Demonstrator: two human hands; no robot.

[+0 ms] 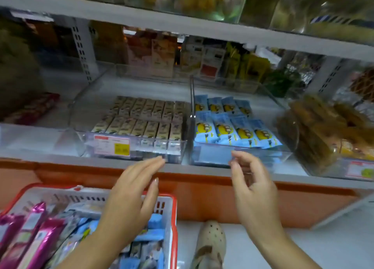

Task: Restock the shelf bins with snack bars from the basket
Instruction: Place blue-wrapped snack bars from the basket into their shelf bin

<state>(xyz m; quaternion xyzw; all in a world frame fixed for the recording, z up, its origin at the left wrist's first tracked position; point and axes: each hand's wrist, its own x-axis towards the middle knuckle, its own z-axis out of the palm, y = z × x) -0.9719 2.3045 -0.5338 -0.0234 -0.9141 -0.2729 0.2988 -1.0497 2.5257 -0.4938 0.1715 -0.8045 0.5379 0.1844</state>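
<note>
Bins [80,141] are showing clear, glossy plastic. Basket [173,224] is looking like matt, slotted plastic. Near-left pink wrappers [46,236] are gleaming like foil. Far-left upright [82,46] is reading as matt painted metal.

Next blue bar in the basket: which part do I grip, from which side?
Pinch the blue bar across its narrow width at mid-length, coming straight down with the left hand. It seems to lie flat, crosswise on top, and the basket wall beside it blocks a sideways approach.

Two hands [129,196] [255,194], one basket [174,218], one shoe [212,242] (and two bar-filled bins [153,153] [214,157])
</note>
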